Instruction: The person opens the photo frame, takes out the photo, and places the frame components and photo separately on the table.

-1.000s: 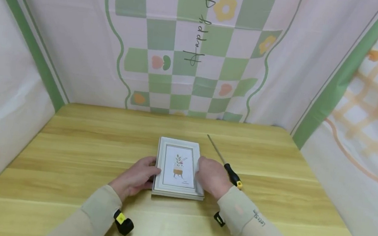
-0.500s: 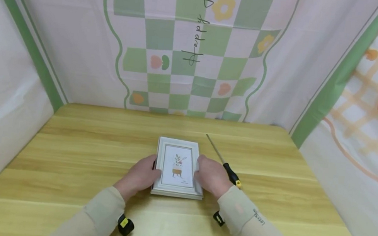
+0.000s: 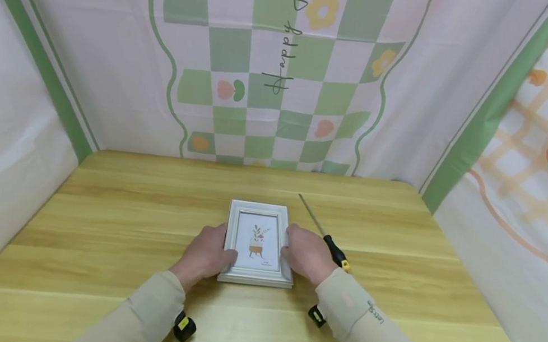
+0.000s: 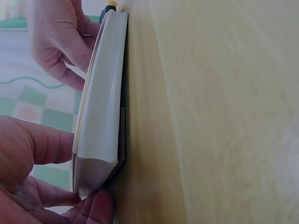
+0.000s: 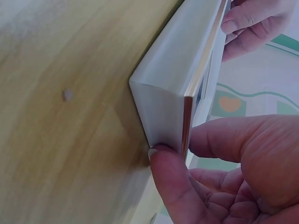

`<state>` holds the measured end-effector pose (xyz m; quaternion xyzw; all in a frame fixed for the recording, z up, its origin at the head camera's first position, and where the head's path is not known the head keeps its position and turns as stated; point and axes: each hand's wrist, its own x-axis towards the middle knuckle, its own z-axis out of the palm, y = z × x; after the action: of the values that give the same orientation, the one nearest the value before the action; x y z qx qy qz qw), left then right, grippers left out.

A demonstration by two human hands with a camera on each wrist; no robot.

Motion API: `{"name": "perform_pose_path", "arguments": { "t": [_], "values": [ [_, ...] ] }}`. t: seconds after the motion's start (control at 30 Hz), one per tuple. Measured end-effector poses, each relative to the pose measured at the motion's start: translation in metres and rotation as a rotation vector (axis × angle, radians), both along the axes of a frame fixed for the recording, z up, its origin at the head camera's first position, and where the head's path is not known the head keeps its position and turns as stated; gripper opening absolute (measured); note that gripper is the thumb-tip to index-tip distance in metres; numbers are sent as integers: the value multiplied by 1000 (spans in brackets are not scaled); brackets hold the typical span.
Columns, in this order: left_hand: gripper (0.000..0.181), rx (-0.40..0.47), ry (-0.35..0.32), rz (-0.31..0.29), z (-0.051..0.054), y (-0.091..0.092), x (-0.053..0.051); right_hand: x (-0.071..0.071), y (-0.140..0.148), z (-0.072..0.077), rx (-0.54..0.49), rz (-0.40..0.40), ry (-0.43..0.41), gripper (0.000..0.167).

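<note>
A white picture frame (image 3: 254, 276) with a plant print lies face up near the middle of the table. My left hand (image 3: 206, 253) grips its left side, thumb on the front border and fingers at the side edge and underneath, as the left wrist view shows. On the opposite side my right hand (image 3: 309, 254) pinches the frame (image 5: 161, 109) between thumb and fingers. Beside the right hand lies a screwdriver (image 3: 336, 251) with a black and yellow handle, its long shaft pointing away to the back left.
The wooden table (image 3: 123, 204) has printed cloth walls (image 3: 288, 93) at its back and sides. Black wrist camera mounts (image 3: 184, 327) hang below both sleeves. A tiny pale speck (image 5: 67, 95) lies on the wood in the right wrist view.
My left hand has shifted up and closer around the frame's left side, its thumb now further onto the front. The frame has turned very slightly. My right hand keeps its hold.
</note>
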<state>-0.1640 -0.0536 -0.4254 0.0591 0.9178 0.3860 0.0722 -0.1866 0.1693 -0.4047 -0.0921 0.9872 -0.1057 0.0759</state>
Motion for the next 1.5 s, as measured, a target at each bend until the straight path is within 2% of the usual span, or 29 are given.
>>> {"name": "perform_pose_path", "arguments": {
  "t": [0.37, 0.77, 0.9, 1.0, 1.1, 1.2, 1.33, 1.5],
  "values": [
    [50, 11, -21, 31, 1, 0, 1, 2, -2, 4, 27, 11, 23, 20],
    [45, 3, 10, 19, 3, -1, 2, 4, -1, 8, 47, 28, 67, 17],
    [53, 20, -4, 19, 5, -1, 3, 5, -1, 9, 45, 29, 74, 16],
    [58, 20, -12, 20, 5, 0, 4, 6, -1, 8, 41, 35, 80, 22],
    [55, -16, -10, 39, 3, 2, 3, 9, -1, 8, 27, 49, 88, 32],
    [57, -94, -5, 73, 2, 5, 2, 11, -2, 8, 13, 63, 95, 38],
    [68, -194, -5, 112, 2, 9, 1, 12, -3, 8, 2, 61, 89, 36],
    [78, -197, -20, 129, 1, 11, 2, 13, -3, 6, 9, 62, 81, 29]
  ]
}}
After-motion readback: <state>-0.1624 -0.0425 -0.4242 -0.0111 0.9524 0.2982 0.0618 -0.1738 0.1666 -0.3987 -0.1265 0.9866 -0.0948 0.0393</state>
